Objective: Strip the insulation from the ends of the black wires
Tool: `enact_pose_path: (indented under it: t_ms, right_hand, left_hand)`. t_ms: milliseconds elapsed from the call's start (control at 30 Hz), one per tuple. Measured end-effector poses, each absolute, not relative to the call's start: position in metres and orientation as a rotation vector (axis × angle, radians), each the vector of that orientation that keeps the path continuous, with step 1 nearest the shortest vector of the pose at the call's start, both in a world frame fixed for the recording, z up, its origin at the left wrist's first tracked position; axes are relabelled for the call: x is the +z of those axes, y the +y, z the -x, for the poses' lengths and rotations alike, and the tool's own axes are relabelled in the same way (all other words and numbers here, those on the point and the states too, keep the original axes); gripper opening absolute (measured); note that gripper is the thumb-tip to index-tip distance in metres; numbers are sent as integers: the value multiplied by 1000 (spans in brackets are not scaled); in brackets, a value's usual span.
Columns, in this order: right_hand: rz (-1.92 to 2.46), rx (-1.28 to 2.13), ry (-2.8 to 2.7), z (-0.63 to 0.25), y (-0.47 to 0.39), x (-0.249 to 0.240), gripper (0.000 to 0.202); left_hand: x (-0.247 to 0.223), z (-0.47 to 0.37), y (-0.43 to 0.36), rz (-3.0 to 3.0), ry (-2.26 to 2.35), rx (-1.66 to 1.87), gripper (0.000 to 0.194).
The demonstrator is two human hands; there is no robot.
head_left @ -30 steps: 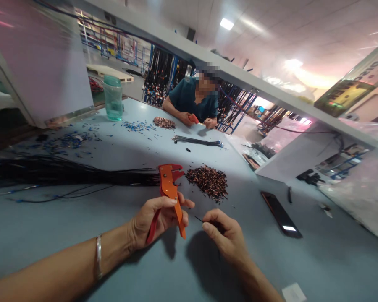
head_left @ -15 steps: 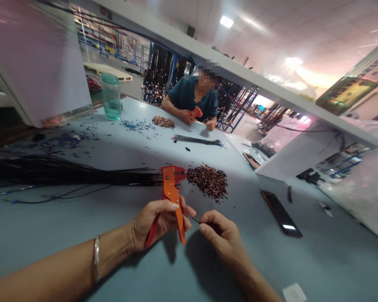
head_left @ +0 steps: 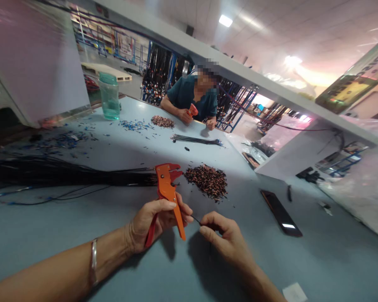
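Observation:
My left hand point(head_left: 160, 218) is closed around the handles of an orange and red wire stripper point(head_left: 167, 184), whose jaws point up and away from me. Between thumb and fingers, my right hand point(head_left: 220, 235) pinches a thin black wire point(head_left: 195, 219); its other end runs to the fingertips of my left hand. Just beyond the tool's jaws lies a pile of cut wire scraps point(head_left: 207, 181), black and copper-coloured. A thick bundle of black wires point(head_left: 113, 177) stretches from the left edge towards the tool's head.
Blue terminals point(head_left: 63, 141) are scattered at the left, near a green bottle point(head_left: 109, 96). A phone point(head_left: 281, 213) lies at the right. Across the table a person point(head_left: 192, 98) holds an orange tool point(head_left: 192, 110) behind a smaller wire bundle point(head_left: 197, 139). A white paper piece point(head_left: 294, 292) lies in front.
The wire stripper has shifted slightly left and its jaws look wider apart. My right hand stays nearly in place with the wire. The person opposite has moved their tool slightly.

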State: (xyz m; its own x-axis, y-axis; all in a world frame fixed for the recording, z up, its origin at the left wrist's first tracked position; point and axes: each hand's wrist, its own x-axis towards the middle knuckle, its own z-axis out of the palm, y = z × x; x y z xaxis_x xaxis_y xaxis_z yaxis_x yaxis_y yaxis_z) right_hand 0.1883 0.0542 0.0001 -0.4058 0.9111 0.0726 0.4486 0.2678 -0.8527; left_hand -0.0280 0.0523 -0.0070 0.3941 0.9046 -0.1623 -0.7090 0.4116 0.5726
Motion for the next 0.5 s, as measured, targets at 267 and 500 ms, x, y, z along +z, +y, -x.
enact_pose_path:
  t_ms: [267,500]
  right_hand:
    - [1393,879,-2041,-197,63,4,26]
    - [1354,942,-2286,-185,53,8,25]
  left_hand:
    - [-6,29,54,-388,534,1201,13]
    - [-3,31,60,-267,478,1238,13]
